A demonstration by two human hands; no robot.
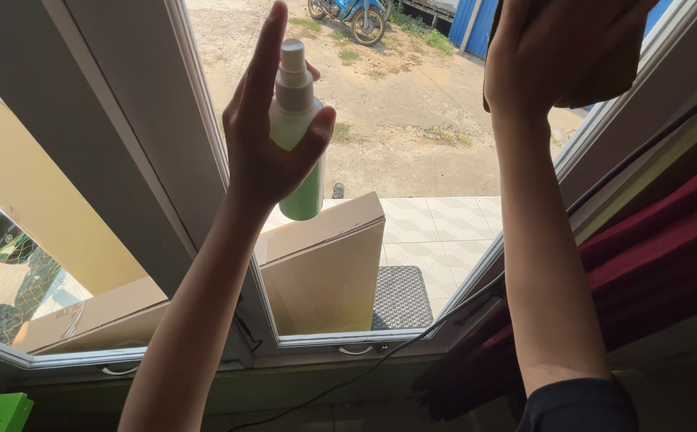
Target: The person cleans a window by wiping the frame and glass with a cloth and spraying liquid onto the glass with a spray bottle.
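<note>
One spray bottle raised to a window pane.

The single green spray bottle with a white nozzle stands upright at upper centre, the left hand wrapped in a closed grip around it, forefinger stretched upward. The right hand, upper right, lies against the window; whether its grip is spread or closed cannot be told. Beyond the glass: two brown cardboard boxes, one dark doormat, pale tiles, one blue motorbike. A red curtain hangs at right.
</note>
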